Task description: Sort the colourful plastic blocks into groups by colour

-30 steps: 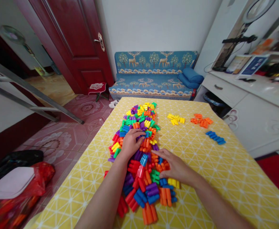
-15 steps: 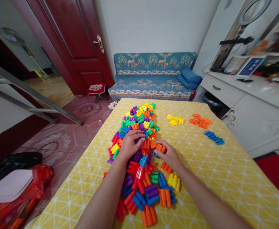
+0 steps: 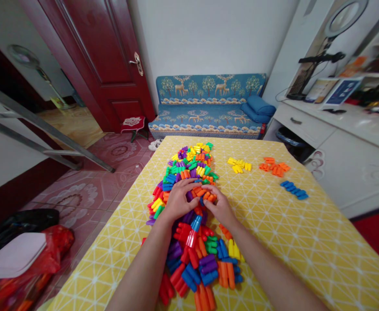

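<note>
Both hands meet over the middle of a long heap of colourful plastic bullet-shaped blocks [image 3: 192, 231]. My right hand [image 3: 221, 207] is closed round orange blocks [image 3: 209, 196], with a bit of blue showing under them. On the heap's left side, my left hand [image 3: 181, 199] reaches in with curved fingers, its thumb and forefinger on either side of an orange block [image 3: 198, 191]. Whether the left fingertips press on that block is hard to see. A blue block [image 3: 195, 223] joined to a red one lies just below the hands.
Small separate groups of yellow blocks [image 3: 239, 165], orange blocks [image 3: 274, 166] and blue blocks [image 3: 294, 190] lie on the right of the yellow patterned tablecloth [image 3: 263, 242]. Beyond the table stands a blue sofa [image 3: 205, 116]. A white cabinet [image 3: 358, 160] is on the right.
My right hand has moved left with the orange blocks, up against my left hand. The left hand stays over the heap. The view has shifted slightly.
</note>
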Motion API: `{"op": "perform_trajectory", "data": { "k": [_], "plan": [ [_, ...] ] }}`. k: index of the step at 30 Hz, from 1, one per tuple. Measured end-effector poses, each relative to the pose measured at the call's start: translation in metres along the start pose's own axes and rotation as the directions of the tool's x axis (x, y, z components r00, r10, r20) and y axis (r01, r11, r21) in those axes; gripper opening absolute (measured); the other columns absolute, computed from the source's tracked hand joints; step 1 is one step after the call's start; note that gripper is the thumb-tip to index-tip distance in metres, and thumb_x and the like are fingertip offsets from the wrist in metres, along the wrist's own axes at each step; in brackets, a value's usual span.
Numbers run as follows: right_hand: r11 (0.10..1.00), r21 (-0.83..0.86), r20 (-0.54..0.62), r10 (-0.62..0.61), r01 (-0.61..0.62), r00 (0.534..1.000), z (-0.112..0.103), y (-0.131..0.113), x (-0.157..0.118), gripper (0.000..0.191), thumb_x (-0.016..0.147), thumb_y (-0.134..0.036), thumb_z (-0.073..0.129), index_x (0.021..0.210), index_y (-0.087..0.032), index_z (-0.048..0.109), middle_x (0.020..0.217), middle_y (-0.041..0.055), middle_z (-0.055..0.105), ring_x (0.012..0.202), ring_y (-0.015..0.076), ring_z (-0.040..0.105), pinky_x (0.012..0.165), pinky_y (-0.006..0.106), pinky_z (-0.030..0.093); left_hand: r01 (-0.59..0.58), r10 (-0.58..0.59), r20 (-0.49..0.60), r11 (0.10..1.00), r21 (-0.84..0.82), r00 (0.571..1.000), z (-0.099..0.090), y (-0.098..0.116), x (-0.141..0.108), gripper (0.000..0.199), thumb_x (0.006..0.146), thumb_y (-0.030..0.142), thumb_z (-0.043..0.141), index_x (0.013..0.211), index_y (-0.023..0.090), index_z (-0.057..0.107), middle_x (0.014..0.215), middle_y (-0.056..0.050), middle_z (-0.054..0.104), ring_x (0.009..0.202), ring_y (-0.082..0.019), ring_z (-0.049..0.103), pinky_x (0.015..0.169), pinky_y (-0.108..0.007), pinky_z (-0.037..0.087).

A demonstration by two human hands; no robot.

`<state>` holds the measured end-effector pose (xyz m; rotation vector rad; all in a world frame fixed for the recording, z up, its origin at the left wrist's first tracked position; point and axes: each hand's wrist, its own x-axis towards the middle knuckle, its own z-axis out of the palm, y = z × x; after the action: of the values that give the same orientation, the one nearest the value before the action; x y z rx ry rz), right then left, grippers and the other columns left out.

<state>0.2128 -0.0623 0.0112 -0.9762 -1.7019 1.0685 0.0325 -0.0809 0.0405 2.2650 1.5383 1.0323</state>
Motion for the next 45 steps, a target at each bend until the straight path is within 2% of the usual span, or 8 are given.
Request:
{"op": "perform_trajectory", "data": {
  "k": [9,15,20,22,26,32,41,45],
  "plan": [
    [0.902,-0.403,-0.148,-0.231,0.155,0.962,-0.002,-0.002,-0.001,0.016,0.078,-0.025,0.065,0.093,-0.025,0.069,0.096,0.0056,0.065,0.100,0.0238,0.055,0.093,0.040,0.044,0.029,-0.031,-0.062,0.999,-0.039,0.998,0.002,0.001,0.001,0.021,0.080,0.036,0.066,0.097,0.025,0.073,0.111,-0.006,0.069,0.104,-0.022,0.063,0.096,-0.040,0.048],
    [0.988,-0.151,-0.412,-0.074,0.012,0.908,-0.031,0.014,0.005,0.025,0.082,-0.042,0.062,0.091,-0.020,0.066,0.089,0.0057,0.066,0.082,0.0185,0.062,0.070,0.030,0.050,0.004,-0.005,-0.031,0.999,-0.043,0.999,0.003,-0.002,0.001,0.016,0.081,0.033,0.065,0.092,0.025,0.074,0.107,-0.004,0.070,0.102,-0.021,0.063,0.095,-0.040,0.048],
    [0.955,0.298,-0.743,0.239,-0.011,0.625,-0.109,0.060,0.034,0.036,0.069,-0.046,0.072,0.085,-0.016,0.060,0.066,-0.0014,0.061,0.059,0.0116,0.059,0.061,0.028,0.053,0.003,-0.004,-0.032,0.999,-0.041,0.999,0.003,-0.003,0.002,0.014,0.080,0.032,0.066,0.091,0.026,0.074,0.108,-0.003,0.070,0.102,-0.021,0.063,0.096,-0.040,0.047],
    [0.897,0.436,-0.752,0.321,0.068,0.576,-0.136,0.077,0.041,0.036,0.062,-0.043,0.077,0.076,-0.019,0.053,0.067,-0.0028,0.059,0.065,0.0129,0.063,0.070,0.032,0.057,0.001,-0.003,-0.035,0.999,-0.040,0.999,0.003,-0.003,0.002,0.014,0.080,0.032,0.067,0.090,0.026,0.074,0.107,-0.003,0.070,0.101,-0.021,0.063,0.095,-0.040,0.047],
    [0.871,0.484,-0.714,0.342,0.078,0.612,-0.153,0.094,0.034,0.041,0.054,-0.035,0.082,0.074,-0.020,0.050,0.073,-0.0022,0.060,0.079,0.0174,0.067,0.083,0.040,0.057,0.006,-0.008,-0.043,0.999,-0.039,0.999,0.004,-0.003,0.002,0.015,0.080,0.033,0.067,0.091,0.026,0.074,0.108,-0.004,0.070,0.102,-0.022,0.063,0.095,-0.040,0.048],
    [0.962,0.261,-0.628,0.232,-0.080,0.743,-0.128,0.090,0.013,0.037,0.064,-0.037,0.073,0.093,-0.015,0.064,0.090,0.0061,0.069,0.087,0.0200,0.067,0.086,0.041,0.053,0.005,-0.006,-0.026,1.000,-0.029,1.000,0.003,-0.003,0.002,0.016,0.082,0.034,0.064,0.091,0.026,0.074,0.109,-0.004,0.070,0.102,-0.021,0.063,0.095,-0.040,0.047],
    [0.991,-0.120,-0.230,0.035,-0.064,0.973,-0.075,0.044,0.012,0.029,0.078,-0.036,0.060,0.099,-0.018,0.067,0.102,0.0086,0.070,0.089,0.0193,0.064,0.079,0.035,0.052,0.012,-0.012,-0.018,1.000,-0.028,1.000,0.002,-0.002,0.002,0.015,0.081,0.033,0.065,0.091,0.027,0.074,0.109,-0.003,0.069,0.104,-0.022,0.062,0.096,-0.041,0.046],
    [0.971,-0.239,0.024,-0.026,0.031,0.999,-0.045,0.027,0.014,0.028,0.080,-0.026,0.057,0.105,-0.022,0.068,0.098,0.0058,0.068,0.081,0.0169,0.063,0.074,0.033,0.051,0.012,-0.013,-0.021,0.999,-0.033,1.000,0.001,0.000,0.002,0.015,0.081,0.033,0.065,0.091,0.027,0.074,0.108,-0.003,0.070,0.102,-0.022,0.062,0.096,-0.041,0.047]
  ]
}}
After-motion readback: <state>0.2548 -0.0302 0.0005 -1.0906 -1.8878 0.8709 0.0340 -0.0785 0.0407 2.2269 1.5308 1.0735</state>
